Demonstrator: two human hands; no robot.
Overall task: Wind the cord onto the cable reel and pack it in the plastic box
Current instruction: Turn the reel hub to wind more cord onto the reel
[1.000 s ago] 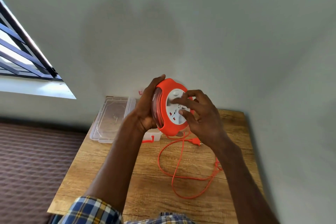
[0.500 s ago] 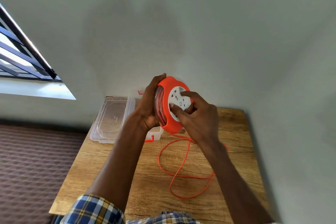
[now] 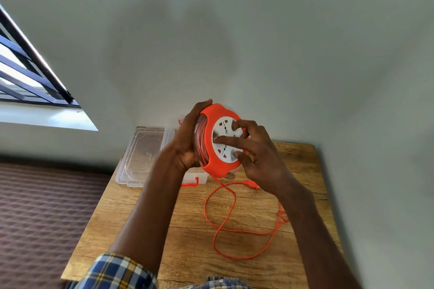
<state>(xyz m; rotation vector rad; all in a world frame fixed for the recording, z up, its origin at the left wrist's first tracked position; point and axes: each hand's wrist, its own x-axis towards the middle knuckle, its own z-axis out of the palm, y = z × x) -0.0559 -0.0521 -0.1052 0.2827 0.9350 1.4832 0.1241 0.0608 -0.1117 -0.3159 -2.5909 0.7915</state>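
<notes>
An orange cable reel (image 3: pixel 219 142) is held upright above the bench (image 3: pixel 187 241) by the left hand (image 3: pixel 187 143) (grip wrapped round its rim); the right hand's (image 3: pixel 260 157) fingers (image 3: pixel 225 140) are spread and pressed on its white socket face.

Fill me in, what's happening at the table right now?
A person is winding cord onto an orange cable reel held above the wooden table. The left hand grips its rim; the right hand has fingers on the white socket face. Loose cord lies looped on the table. The plastic box waits behind.
</notes>
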